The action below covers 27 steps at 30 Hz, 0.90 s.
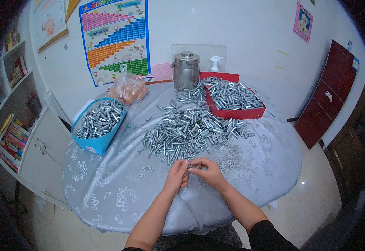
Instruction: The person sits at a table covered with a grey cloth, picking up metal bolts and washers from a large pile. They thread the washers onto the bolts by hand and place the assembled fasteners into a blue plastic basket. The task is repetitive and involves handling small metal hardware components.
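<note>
My left hand and my right hand meet at the near edge of a heap of metal parts, fingertips pinched together. What sits between the fingers is too small and too covered to make out. Just beyond them spreads the heap of silvery sleeves and bolts. A scatter of small washers or nuts lies to the right of the heap. Several loose nuts rest on the cloth left of my left hand.
On the left stands a light-blue basket full of metal sleeve parts; a red box at the back right holds more. Behind are a bag of brownish items, a steel canister and a white spray bottle. A silvery cloth covers the round table.
</note>
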Each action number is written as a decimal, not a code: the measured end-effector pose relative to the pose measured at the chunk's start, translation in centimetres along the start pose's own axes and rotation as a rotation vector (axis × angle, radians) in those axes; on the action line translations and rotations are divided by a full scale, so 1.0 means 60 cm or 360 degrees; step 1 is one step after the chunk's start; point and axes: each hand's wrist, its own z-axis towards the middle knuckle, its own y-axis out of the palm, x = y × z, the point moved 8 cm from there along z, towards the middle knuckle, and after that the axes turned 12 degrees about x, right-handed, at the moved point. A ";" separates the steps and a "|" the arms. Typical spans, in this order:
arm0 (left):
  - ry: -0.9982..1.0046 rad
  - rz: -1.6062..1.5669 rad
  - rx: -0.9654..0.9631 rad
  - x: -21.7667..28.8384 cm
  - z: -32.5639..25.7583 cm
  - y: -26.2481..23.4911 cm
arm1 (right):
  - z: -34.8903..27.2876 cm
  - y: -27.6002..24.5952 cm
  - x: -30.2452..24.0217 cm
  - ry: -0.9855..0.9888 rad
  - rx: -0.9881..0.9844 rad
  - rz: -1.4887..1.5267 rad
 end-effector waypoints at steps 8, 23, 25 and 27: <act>0.0059 -0.0175 0.0040 -0.013 0.020 -0.017 | 0.013 -0.043 -0.020 0.0105 0.0102 -0.0205; -0.0038 -0.0206 0.0112 -0.011 0.014 -0.021 | -0.026 -0.101 0.013 -0.0111 -0.0334 -0.1188; -0.0037 -0.0188 0.0109 -0.012 0.016 -0.022 | -0.024 -0.100 0.015 -0.0141 -0.0349 -0.1232; -0.0034 -0.0176 0.0099 -0.011 0.015 -0.021 | -0.021 -0.100 0.015 -0.0120 -0.0348 -0.1251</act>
